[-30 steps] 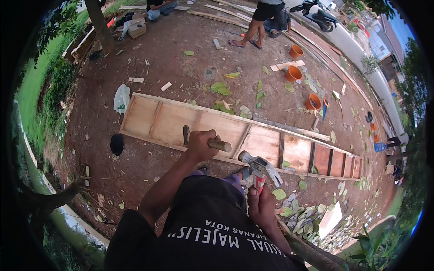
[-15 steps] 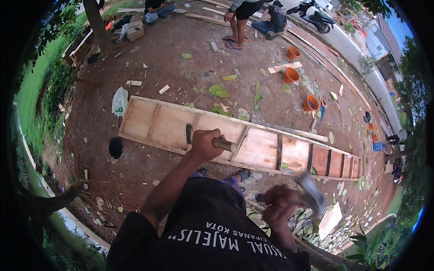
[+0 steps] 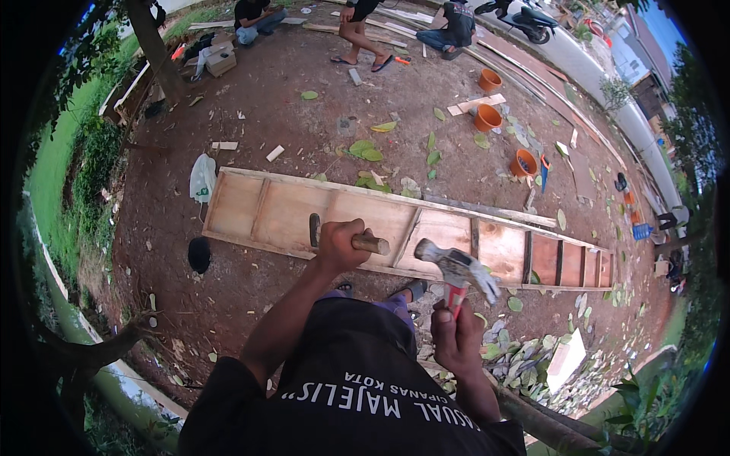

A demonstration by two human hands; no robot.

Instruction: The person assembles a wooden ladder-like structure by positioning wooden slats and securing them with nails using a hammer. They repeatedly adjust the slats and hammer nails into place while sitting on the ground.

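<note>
My left hand point(image 3: 342, 245) is wrapped round a wooden-handled tool point(image 3: 371, 243) with a narrow dark metal head; its exact kind is unclear. The handle's butt points to the right. In my right hand point(image 3: 458, 336) is a claw hammer point(image 3: 450, 262), gripped by its red handle, head raised toward the left hand's tool but apart from it. Below both tools a long plywood panel point(image 3: 369, 216) with a timber frame and several crosspieces lies on the ground in front of my feet.
Orange buckets point(image 3: 487, 118) stand at the far right, near a blue-handled saw point(image 3: 544, 173). A white plastic bag point(image 3: 202, 178) lies by the panel's left end. Leaves and wood offcuts litter the dirt. Several people are at the back, near a parked motorbike point(image 3: 525, 21).
My right hand has swung the claw hammer up and to the left, closer to the left hand. The left hand keeps its grip nearly in place. A standing person at the back has moved left.
</note>
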